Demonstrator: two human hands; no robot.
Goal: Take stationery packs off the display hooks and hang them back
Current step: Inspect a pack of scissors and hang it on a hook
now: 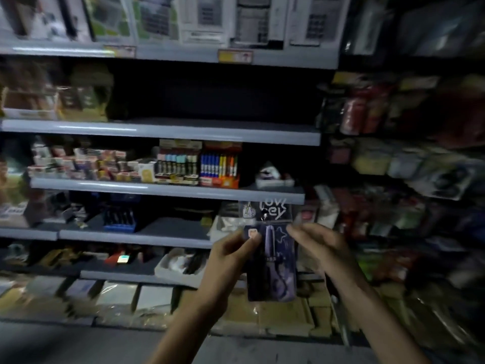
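A dark purple stationery pack [271,261] with a clear printed top and a purple pen inside hangs upright in front of me, below the middle shelves. My left hand [231,254] pinches its left edge with thumb and fingers. My right hand [317,245] grips the right edge near the top. The pack is free of any hook. Blurred hanging packs [388,179] fill the display on the right; their hooks are too blurred to make out.
Grey shelves [168,189] hold marker boxes [219,164], small cartons and a blue tray [119,220]. Calculator packs [204,17] line the top shelf. Wrapped paper stacks [118,298] sit at floor level. The scene is dim and motion-blurred.
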